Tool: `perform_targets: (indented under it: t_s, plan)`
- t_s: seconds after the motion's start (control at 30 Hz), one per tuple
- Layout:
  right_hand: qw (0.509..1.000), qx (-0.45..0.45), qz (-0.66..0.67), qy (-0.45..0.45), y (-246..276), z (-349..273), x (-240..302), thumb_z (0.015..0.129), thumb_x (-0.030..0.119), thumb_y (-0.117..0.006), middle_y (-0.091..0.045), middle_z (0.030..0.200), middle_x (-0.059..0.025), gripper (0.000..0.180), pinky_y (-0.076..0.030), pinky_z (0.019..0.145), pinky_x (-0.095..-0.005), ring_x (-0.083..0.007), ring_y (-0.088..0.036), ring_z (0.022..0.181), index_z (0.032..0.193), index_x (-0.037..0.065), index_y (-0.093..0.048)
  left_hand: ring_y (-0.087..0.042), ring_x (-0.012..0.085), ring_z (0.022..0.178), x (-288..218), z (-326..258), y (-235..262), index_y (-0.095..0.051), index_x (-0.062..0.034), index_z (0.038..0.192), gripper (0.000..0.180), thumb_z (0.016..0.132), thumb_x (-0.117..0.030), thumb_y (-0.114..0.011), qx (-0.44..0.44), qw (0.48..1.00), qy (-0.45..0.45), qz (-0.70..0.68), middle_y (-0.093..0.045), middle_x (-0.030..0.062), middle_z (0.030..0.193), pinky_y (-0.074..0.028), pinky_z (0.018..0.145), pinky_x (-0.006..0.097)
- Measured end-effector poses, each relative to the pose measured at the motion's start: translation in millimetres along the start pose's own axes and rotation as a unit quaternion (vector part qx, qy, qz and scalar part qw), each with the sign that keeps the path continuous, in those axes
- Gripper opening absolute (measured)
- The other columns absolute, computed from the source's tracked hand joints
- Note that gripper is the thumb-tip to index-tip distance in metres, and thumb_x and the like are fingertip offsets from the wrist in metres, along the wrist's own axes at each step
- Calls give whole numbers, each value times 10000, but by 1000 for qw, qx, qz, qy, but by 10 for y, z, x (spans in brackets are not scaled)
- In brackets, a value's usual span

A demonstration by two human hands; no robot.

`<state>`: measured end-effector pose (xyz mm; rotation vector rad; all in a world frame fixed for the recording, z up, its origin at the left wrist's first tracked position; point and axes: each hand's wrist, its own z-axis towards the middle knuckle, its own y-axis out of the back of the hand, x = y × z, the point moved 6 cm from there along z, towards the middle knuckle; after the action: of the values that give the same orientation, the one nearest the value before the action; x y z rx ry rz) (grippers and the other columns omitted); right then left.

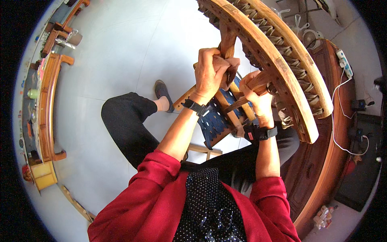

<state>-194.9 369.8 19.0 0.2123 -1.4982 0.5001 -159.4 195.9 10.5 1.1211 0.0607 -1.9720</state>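
A wooden frame (278, 66) with two curved rails and pale cord laced between them leans at the upper right; it looks like a folding stool. My left hand (207, 74) is closed on a brown cloth-like piece (229, 66), pressed around a wooden leg (227, 40) of the frame. Around a lower wooden bar (259, 80) of the same frame my right hand (256, 97) is wrapped. Beneath both hands is a dark blue openwork panel (213, 125) with wooden bars, partly hidden by my wrists.
My bent knee (117, 107) and shoe (161, 90) are at the left of the frame. A reddish-brown wooden cabinet (314, 161) stands close on my right, with a power strip (344, 63) and white cable near it. A low wooden table (52, 109) stands far left.
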Motion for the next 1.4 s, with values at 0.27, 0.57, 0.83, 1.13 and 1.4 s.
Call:
perform_targets:
  t_s: [0.27, 0.57, 0.83, 1.13, 1.4]
  plan:
    - [1000, 5, -7, 1, 7, -44, -3, 770, 90, -754, -630, 886, -43, 272, -498, 778, -291, -132, -591, 824, 955, 64, -556, -561, 348, 1116, -10, -35, -24, -499, -106, 1224, 665, 655, -106, -844, -1, 995, 63, 76, -508, 112, 1166, -534, 852, 465]
    - [1000, 6, -8, 6, 33, -6, -19, 764, 63, -752, -620, 862, -35, 287, -502, 783, -299, -143, -599, 810, 965, 56, -547, -654, 344, 958, 72, 178, -3, -547, -66, 1226, 671, 639, -163, -856, 68, 988, -46, 133, -650, 127, 1035, -555, 795, 425]
    - [1000, 4, -25, 10, 55, -19, -58, 777, 58, -749, -618, 884, -46, 298, -508, 762, -300, -146, -599, 826, 986, 58, -537, -689, 306, 989, -96, 381, 234, -634, -4, 1129, 402, 763, -98, -773, 118, 993, -1, -17, -675, 150, 1061, -552, 835, 367]
    - [999, -1, -36, 30, 34, -30, 17, 764, 93, -769, -630, 860, -40, 285, -505, 745, -284, -132, -604, 816, 962, 53, -568, -597, 345, 1097, -222, 214, 9, -508, -61, 1342, 722, 709, -147, -846, 34, 996, 74, 22, -543, 149, 1186, -515, 930, 443]
    - [1000, 4, -7, 1, 5, -69, 3, 780, 94, -738, -646, 893, -70, 286, -511, 777, -304, -154, -603, 829, 996, 53, -555, -600, 325, 1117, -219, 148, 4, -564, -35, 1297, 638, 734, -139, -846, 59, 988, 138, 22, -604, 134, 1083, -507, 929, 434]
